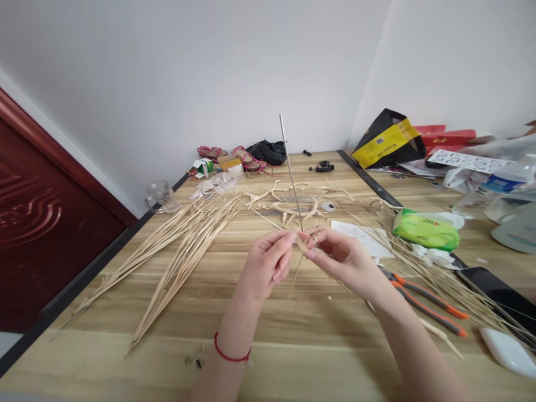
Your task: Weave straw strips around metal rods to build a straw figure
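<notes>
Over the middle of the table, my left hand point(267, 265) is closed, its thumb and forefinger pinching a thin straw-coloured strip point(300, 244). Opposite it, my right hand point(345, 261) has thumb and fingers closed on a small piece made of the same strips, partly hidden by the fingers. A long thin metal rod point(288, 162) rises nearly upright from between the hands. Another thin rod point(266, 216) slants away to the left from there. Loose strip ends point(296, 279) hang below the fingertips. How the strips are joined to the rods is too small to make out.
Two bundles of long strips point(184, 262) lie at left, near a glass mug point(161, 195). Knotted twig-like pieces point(301, 212) lie behind the hands. At right are orange-handled pliers point(431, 304), a green tissue pack point(427, 230), more strips point(444, 285) and a phone point(502, 296).
</notes>
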`<state>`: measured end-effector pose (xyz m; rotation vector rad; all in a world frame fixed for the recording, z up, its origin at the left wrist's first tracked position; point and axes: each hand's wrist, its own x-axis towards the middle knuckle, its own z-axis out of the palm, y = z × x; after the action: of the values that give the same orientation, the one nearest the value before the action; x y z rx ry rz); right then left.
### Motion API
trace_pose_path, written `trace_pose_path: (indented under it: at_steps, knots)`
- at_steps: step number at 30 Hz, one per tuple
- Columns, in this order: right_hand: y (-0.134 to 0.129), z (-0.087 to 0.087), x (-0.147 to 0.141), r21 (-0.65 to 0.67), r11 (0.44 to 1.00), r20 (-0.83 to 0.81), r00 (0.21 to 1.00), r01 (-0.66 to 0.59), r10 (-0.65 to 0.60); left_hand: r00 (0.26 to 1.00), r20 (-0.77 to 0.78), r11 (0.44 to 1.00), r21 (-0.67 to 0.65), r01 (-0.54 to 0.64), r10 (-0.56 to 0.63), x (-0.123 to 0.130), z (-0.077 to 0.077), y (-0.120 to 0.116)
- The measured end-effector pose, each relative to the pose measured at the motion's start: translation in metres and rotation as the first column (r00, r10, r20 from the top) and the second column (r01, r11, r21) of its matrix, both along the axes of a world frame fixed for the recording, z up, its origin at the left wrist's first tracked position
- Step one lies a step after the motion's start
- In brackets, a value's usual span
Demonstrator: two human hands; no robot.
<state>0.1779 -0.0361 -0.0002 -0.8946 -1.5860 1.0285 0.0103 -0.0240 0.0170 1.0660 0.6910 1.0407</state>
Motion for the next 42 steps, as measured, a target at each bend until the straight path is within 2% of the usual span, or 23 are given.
trace_pose_path:
  at_steps: [7,12,14,16,21,27,30,35,42]
  knots:
    - [0.0007,0.0008,0.0024,-0.002,0.999,0.008,0.999,-0.036,0.036,1.0,-0.009,1.0,-0.012,-0.011,0.011,-0.0025,-0.0061,0.0049]
    - [-0.0002,0.0038,0.0032,-0.033,0.995,-0.02,0.996,-0.09,0.089,0.986,0.088,0.99,-0.019,0.14,-0.138,-0.0049,-0.0063,0.007]
    - [-0.0006,0.0041,0.0038,-0.026,0.997,0.003,0.997,-0.075,0.075,0.971,0.133,0.978,-0.029,0.206,-0.201,-0.0056,-0.0058,0.0069]
    - [-0.0014,0.0035,0.0043,0.002,0.999,0.044,0.998,-0.038,0.038,0.966,0.151,0.975,-0.043,0.22,-0.211,-0.0057,-0.0054,0.0064]
    - [-0.0046,0.0032,0.0044,0.071,0.997,0.174,0.984,0.028,-0.04,0.991,0.084,0.99,-0.092,0.111,-0.103,-0.0057,-0.004,0.006]
    - [-0.0051,0.0064,0.0059,0.102,0.994,0.231,0.971,0.046,-0.069,0.991,0.01,0.982,-0.129,0.134,-0.134,-0.0084,-0.0011,0.0074]
    - [-0.0051,0.0072,0.0066,0.099,0.994,0.226,0.972,0.036,-0.057,0.996,-0.024,0.993,-0.081,0.088,-0.091,-0.0074,-0.0003,0.0056]
    - [-0.0056,0.0067,0.0057,0.09,0.995,0.228,0.972,0.042,-0.061,0.993,-0.083,0.996,0.034,-0.082,0.084,-0.0021,0.0015,0.001]
    - [-0.005,0.0058,0.0041,0.119,0.99,0.218,0.971,0.07,-0.094,0.991,-0.067,0.992,0.068,-0.107,0.112,-0.004,0.003,-0.0018]
